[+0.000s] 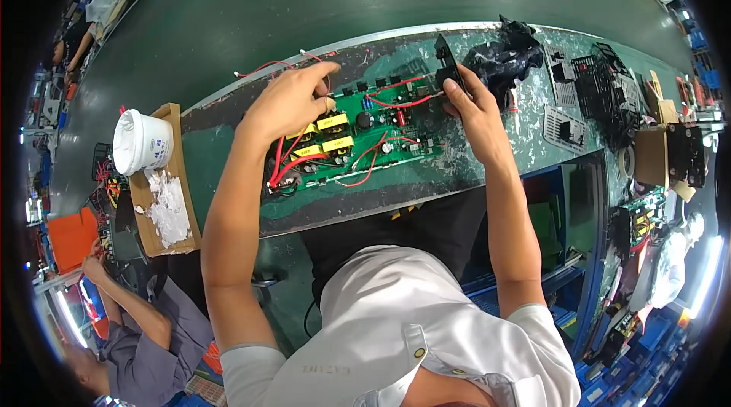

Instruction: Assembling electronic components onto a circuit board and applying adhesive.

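A long green circuit board lies on the worn green bench in front of me. Yellow-wrapped transformers, round black capacitors and red wires crowd its top. My left hand is over the board's left end, index finger and thumb apart; its other fingers are partly hidden. Loose red wires with white ends stick out beyond that hand. At the board's right end, my right hand grips a thin black panel, held upright between thumb and fingers. A red wire runs from the board toward this panel.
Crumpled black plastic lies right of the panel, near perforated metal plates and black plastic parts. To the left, a white tub and white paste occupy a cardboard tray. A co-worker sits at lower left.
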A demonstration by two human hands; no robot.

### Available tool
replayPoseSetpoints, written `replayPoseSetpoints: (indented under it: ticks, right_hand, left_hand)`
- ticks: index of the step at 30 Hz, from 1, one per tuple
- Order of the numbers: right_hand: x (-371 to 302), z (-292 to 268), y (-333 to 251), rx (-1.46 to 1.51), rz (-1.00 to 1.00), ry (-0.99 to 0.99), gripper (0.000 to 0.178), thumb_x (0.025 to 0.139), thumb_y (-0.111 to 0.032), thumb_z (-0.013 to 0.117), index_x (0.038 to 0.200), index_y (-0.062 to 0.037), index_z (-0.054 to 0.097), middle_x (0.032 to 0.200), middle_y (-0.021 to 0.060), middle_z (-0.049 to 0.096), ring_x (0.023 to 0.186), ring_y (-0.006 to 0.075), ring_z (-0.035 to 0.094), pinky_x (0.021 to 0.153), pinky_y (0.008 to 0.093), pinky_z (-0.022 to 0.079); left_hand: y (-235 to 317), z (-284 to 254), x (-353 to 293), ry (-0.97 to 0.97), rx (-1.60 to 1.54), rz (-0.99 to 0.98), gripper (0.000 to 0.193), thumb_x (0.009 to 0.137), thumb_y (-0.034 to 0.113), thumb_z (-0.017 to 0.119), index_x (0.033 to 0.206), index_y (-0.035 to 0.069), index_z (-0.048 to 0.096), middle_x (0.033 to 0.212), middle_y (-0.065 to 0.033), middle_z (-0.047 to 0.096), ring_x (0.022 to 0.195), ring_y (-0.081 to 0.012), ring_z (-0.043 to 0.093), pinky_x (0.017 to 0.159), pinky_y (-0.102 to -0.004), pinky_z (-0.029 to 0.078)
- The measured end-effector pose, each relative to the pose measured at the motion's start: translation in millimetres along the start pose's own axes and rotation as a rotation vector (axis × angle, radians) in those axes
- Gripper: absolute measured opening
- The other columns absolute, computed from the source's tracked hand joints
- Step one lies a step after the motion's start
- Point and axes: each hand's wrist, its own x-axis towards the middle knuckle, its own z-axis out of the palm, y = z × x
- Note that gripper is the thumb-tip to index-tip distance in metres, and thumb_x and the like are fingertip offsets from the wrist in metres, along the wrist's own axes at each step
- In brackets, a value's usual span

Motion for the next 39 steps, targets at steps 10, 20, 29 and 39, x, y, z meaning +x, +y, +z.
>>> replayPoseSetpoints:
  ticks: [10,20,29,39]
  right_hand:
    - [-46.0,14.7,-17.3,-0.724,-0.764,0.181,0.042,0.079,0.004,0.071,0.119,-0.0033,0.062,0.116,0.0154,0.064,0.108,0.0342,0.061,0.091,0.0391,0.05]
    - [-38.4,32.8,17.8,-0.813,-0.752,-0.068,0.022,0.083,-0.001,0.065,0.105,-0.0037,0.062,0.084,0.0081,0.06,0.077,0.0251,0.06,0.071,0.0369,0.049]
    - [-50.8,3.7,15.2,-0.077,-0.349,-0.077,0.01,0.092,0.0,0.055,0.097,0.0009,0.062,0.094,0.0023,0.06,0.085,0.0088,0.056,0.076,0.0241,0.046]
    - [-69.1,-9.1,-20.7,-0.307,-0.552,-0.006,0.022,0.078,0.01,0.068,0.097,0.0001,0.069,0.097,0.0101,0.064,0.083,0.0201,0.061,0.073,0.0295,0.05]
  left_hand:
    - [6.4,2.5,-45.3,0.755,0.441,0.097,0.034,0.085,0.008,0.065,0.119,0.006,0.063,0.119,-0.0171,0.058,0.109,-0.0364,0.056,0.091,-0.0457,0.046]
    - [54.3,63.7,-96.7,0.112,0.293,0.25,0.056,0.082,0.007,0.069,0.134,0.006,0.049,0.091,-0.012,0.058,0.084,-0.0314,0.06,0.073,-0.0439,0.049]
    - [64.2,49.3,-48.5,0.461,-0.406,0.319,0.016,0.085,-0.002,0.067,0.1,0.0,0.071,0.09,-0.0101,0.067,0.082,-0.0175,0.067,0.068,-0.0282,0.052]
    - [99.2,90.6,-5.5,0.072,-0.746,0.42,0.031,0.082,-0.001,0.064,0.112,-0.002,0.064,0.088,-0.0157,0.07,0.076,-0.0193,0.069,0.07,-0.0319,0.054]
